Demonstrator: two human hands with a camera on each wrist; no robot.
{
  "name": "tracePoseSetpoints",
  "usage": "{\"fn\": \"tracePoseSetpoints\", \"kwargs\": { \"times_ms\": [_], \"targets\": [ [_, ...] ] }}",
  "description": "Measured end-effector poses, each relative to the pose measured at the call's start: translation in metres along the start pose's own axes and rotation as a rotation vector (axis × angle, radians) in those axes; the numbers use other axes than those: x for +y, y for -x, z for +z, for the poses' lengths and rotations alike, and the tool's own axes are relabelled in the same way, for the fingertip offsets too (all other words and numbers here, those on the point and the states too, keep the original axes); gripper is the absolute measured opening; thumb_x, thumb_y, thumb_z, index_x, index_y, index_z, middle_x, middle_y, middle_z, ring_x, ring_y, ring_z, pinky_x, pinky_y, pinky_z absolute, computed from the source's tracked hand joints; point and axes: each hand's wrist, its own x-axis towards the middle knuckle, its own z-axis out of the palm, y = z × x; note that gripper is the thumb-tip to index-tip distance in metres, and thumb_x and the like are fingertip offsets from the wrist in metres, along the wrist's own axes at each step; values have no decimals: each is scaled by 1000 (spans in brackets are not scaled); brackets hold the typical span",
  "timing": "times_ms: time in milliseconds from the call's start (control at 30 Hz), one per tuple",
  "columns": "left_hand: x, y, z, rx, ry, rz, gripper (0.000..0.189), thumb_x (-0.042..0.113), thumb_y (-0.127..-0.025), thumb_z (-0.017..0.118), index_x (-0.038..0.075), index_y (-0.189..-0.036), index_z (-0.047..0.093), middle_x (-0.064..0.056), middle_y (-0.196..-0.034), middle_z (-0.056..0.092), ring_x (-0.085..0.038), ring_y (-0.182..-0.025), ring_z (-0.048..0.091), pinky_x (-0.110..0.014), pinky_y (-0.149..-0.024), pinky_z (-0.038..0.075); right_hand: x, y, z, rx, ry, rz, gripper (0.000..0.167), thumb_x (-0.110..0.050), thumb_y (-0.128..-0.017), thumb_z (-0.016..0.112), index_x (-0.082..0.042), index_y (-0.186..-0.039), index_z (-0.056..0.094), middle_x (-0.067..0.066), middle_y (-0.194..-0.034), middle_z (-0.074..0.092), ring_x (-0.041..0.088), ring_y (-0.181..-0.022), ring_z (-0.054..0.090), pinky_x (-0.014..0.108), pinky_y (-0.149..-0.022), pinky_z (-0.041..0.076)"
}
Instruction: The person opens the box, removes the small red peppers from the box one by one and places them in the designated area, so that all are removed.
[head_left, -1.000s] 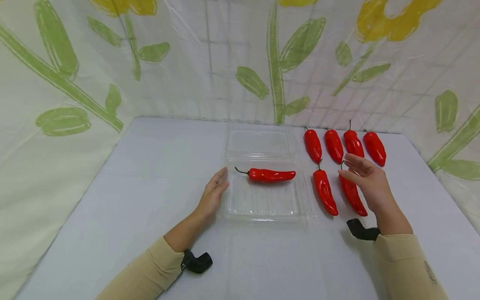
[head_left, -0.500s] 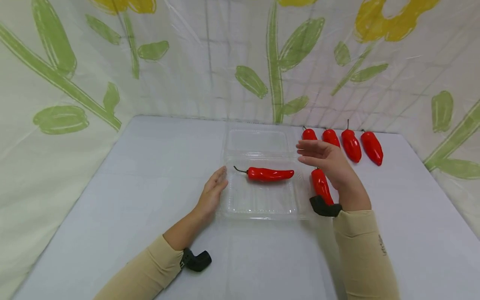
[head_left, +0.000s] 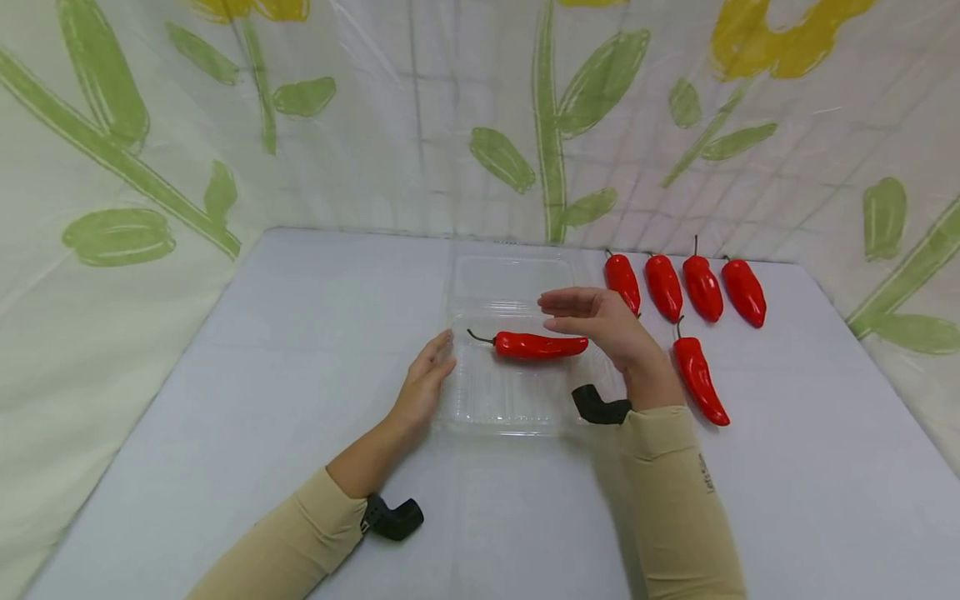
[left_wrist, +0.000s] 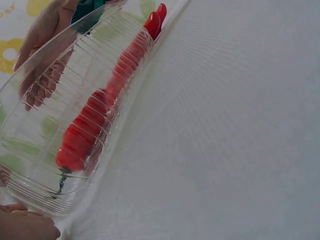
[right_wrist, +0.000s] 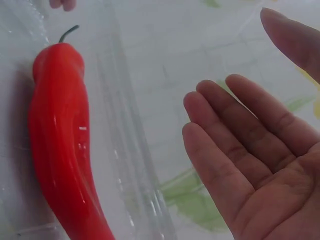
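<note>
A clear plastic clamshell box (head_left: 517,400) lies with its lid (head_left: 513,277) folded back. One red chili pepper (head_left: 532,345) lies crosswise in its base, stem to the left. My left hand (head_left: 420,387) rests against the box's left side; its fingers (left_wrist: 27,225) show low in the left wrist view. My right hand (head_left: 618,337) hovers over the box's right part, close above the pepper's tip, with nothing in it. Its fingers (right_wrist: 225,130) are extended in the right wrist view, thumb apart. Another pepper is mostly hidden behind that hand and wrist, only its stem tip showing.
Several red peppers (head_left: 702,287) stand in a row at the table's back right. One more pepper (head_left: 701,379) lies in front of them, right of my right forearm. The table (head_left: 300,350) has a pale cover. Behind hangs a flower-printed curtain (head_left: 375,125).
My right hand has moved left, from over the front peppers on the right to above the box. My left hand stays at the box's left side. The peppers have not moved.
</note>
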Motion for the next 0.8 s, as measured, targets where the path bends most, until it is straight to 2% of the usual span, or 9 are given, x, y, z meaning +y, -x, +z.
{"fn": "tracePoseSetpoints", "kwargs": {
  "times_ms": [67, 267, 367, 567, 800],
  "targets": [
    [0, 0, 0, -1, -4, -3, 52, 5, -96, 35, -3, -145, 21, -16, -155, 17, -28, -145, 10, -44, -119, 9, 0, -2, 2, -20, 29, 0, 44, -20, -85, 67, -12, -127, 57, 13, -131, 57, 22, -119, 55, 42, -103, 43],
    [1, -1, 2, -6, 1, -4, 51, 5, -97, 35, -3, -145, 21, -16, -155, 17, -28, -145, 11, -43, -119, 10, 7, -7, 8, -67, 134, 87, 43, -25, -83, 69, -16, -124, 60, 8, -128, 59, 22, -118, 54, 45, -104, 41],
    [1, -2, 2, -5, -7, 2, 51, 5, -96, 35, -4, -145, 21, -17, -155, 18, -29, -145, 11, -43, -119, 10, 11, -9, 11, -79, 168, 96, 43, -24, -83, 69, -14, -123, 60, 8, -126, 61, 24, -118, 54, 44, -102, 42],
    [0, -1, 0, -8, -18, -2, 52, 5, -96, 35, -3, -145, 21, -16, -155, 17, -28, -145, 10, -43, -119, 9, 17, -12, 15, -76, 223, 123, 44, -22, -83, 68, -12, -125, 60, 8, -126, 61, 26, -117, 52, 40, -96, 48],
    [0, 0, 0, 0, -29, -10, 52, 7, -96, 35, -1, -146, 21, -14, -156, 17, -27, -145, 9, -43, -119, 9, 21, -14, 14, -70, 243, 149, 44, -18, -84, 67, -13, -127, 59, 9, -129, 58, 26, -119, 50, 40, -96, 48]
  ]
}}
